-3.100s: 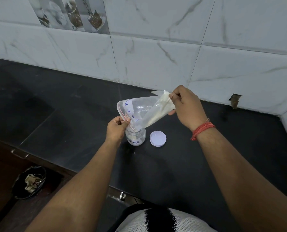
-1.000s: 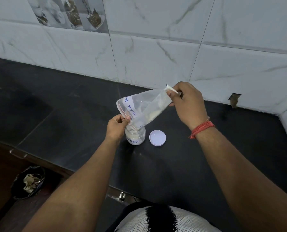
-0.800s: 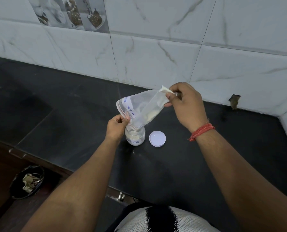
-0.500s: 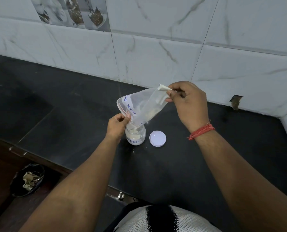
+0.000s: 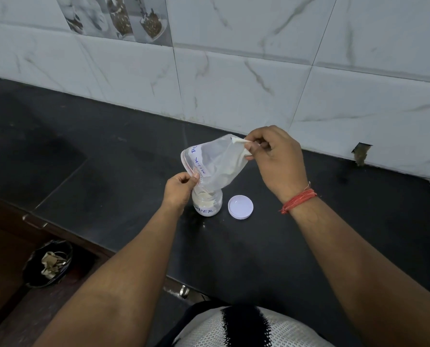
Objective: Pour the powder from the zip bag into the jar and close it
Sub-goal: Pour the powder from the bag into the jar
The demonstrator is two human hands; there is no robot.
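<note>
The zip bag (image 5: 215,164) is tipped over w/ its open end down at the mouth of the jar (image 5: 207,204). The left hand (image 5: 180,187) pinches the bag's red zip edge, fingers tight on it, right by the jar top. The right hand (image 5: 275,159) holds the bag's bottom corner up high, fingers clamped on the plastic. Some pale powder (image 5: 227,172) sits low in the bag & more is in the jar. The jar stands on the black tabletop (image 5: 108,176). The white lid (image 5: 240,206) lies just beside the jar on its right, not on it yet.
</note>
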